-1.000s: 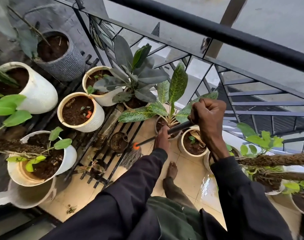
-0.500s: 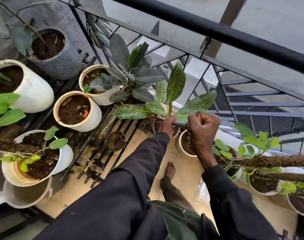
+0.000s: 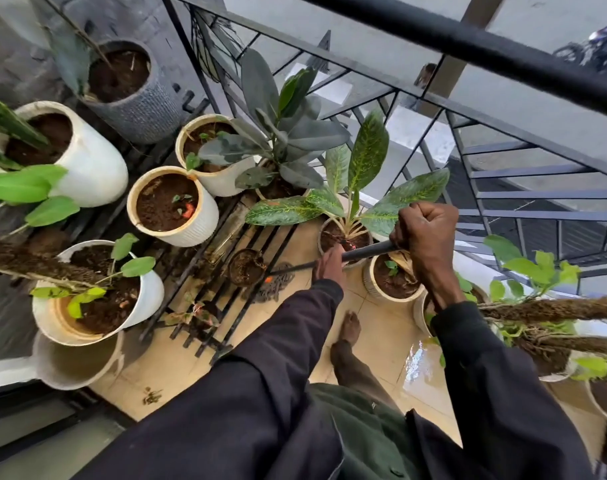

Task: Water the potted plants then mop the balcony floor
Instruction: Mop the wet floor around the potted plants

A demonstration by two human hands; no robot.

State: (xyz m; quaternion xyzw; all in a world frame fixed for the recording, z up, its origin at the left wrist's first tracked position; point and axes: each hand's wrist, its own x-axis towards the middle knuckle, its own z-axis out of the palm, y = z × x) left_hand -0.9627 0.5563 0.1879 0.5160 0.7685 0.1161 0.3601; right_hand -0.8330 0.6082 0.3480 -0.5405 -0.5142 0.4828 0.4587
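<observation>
I hold a black mop handle point(image 3: 364, 253) with both hands. My right hand point(image 3: 425, 237) grips its upper end in a fist, above a small cream pot point(image 3: 371, 285). My left hand point(image 3: 329, 268) grips the handle lower down. The stringy mop head point(image 3: 276, 284) lies on the beige tiled floor point(image 3: 374, 344) beside a black metal plant rack point(image 3: 226, 306). Potted plants stand around: a spotted-leaf plant point(image 3: 361, 174) just beyond my hands, a grey-green broad-leaf plant point(image 3: 281, 129), and white pots of soil point(image 3: 172, 206) on the rack.
A black railing point(image 3: 468, 43) runs across the far side. My bare foot point(image 3: 350, 341) stands on the tiles, with a wet shiny patch point(image 3: 416, 362) to its right. More pots with climbing stems point(image 3: 551, 310) crowd the right; a white jug-like pot point(image 3: 77, 362) sits lower left.
The mop head, hidden half a second ago, shows again by the rack. My hands have drawn back from the spotted plant and the handle has slid out leftward.
</observation>
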